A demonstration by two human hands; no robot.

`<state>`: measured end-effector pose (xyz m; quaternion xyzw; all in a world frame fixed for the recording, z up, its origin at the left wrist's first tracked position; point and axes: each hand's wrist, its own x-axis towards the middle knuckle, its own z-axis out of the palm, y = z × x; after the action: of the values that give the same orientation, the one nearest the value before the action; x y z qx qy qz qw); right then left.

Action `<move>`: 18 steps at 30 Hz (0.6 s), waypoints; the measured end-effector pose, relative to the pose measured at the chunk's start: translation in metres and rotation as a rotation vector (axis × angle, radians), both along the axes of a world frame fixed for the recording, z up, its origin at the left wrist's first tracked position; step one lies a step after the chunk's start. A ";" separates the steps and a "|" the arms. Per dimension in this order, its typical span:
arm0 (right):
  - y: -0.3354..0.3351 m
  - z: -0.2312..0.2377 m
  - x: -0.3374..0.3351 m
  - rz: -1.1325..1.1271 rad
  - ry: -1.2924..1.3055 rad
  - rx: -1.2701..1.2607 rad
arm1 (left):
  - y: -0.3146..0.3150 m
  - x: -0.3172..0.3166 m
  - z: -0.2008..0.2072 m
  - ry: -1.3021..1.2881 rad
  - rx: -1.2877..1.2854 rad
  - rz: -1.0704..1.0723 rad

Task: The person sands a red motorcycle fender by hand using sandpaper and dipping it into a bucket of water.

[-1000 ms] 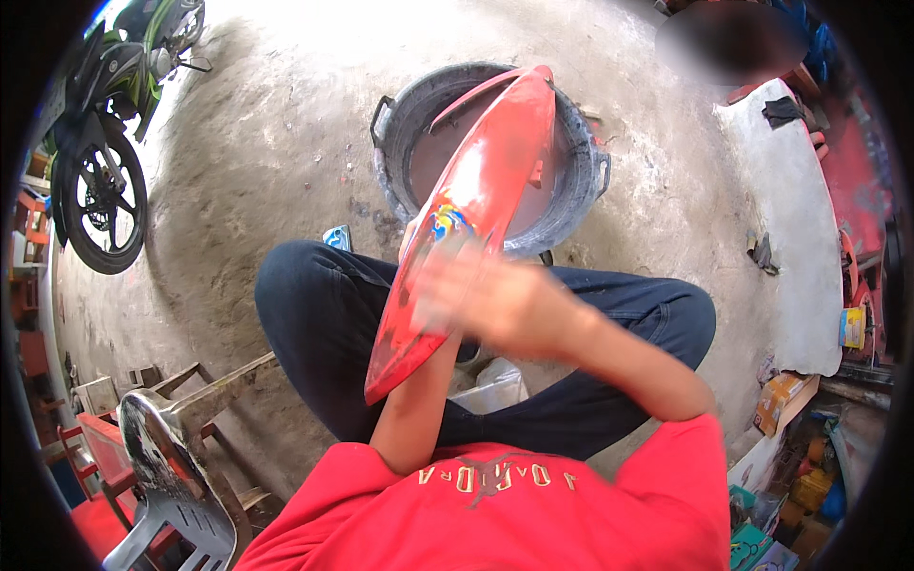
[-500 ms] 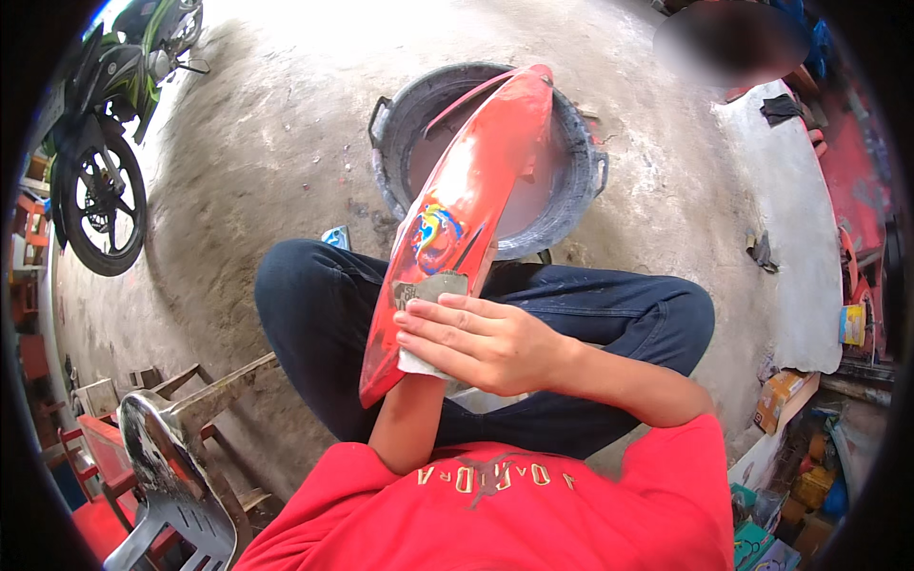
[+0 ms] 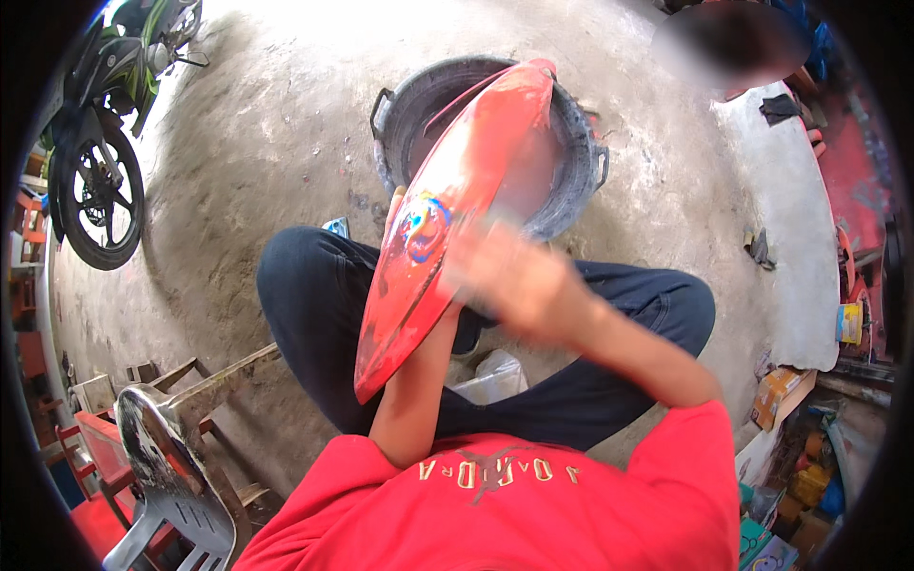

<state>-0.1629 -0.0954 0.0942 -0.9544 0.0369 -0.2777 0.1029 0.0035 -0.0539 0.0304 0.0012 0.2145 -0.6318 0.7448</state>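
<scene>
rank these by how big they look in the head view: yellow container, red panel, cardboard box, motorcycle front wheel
Largest to smallest, by apparent size:
1. Red panel
2. Motorcycle front wheel
3. Cardboard box
4. Yellow container
The panel is nearer the camera, so true sizes may differ.

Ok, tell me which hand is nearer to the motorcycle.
Left: the left hand, mostly hidden under the red panel, shows at the edge facing the motorcycle; the right hand, blurred, is by the opposite edge, farther away.
</scene>
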 end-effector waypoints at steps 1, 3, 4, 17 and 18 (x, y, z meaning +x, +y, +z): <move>0.014 0.005 0.005 0.082 -0.039 0.016 | -0.001 0.008 -0.012 0.071 -0.319 -0.044; 0.017 0.005 0.003 0.127 -0.007 -0.005 | -0.005 0.005 -0.024 0.117 -0.626 -0.138; -0.006 0.003 -0.001 -0.022 0.039 -0.046 | 0.000 -0.004 -0.016 0.091 -0.528 -0.105; 0.001 0.004 0.003 0.022 0.083 -0.128 | -0.002 -0.005 -0.040 0.112 -0.385 0.035; 0.021 0.003 0.003 0.065 0.063 -0.087 | -0.009 -0.001 -0.047 0.136 -0.453 0.002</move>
<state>-0.1597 -0.0742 0.0975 -0.9670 -0.0032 -0.2452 0.0692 0.0030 -0.0631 -0.0167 -0.2087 0.1169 -0.6616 0.7107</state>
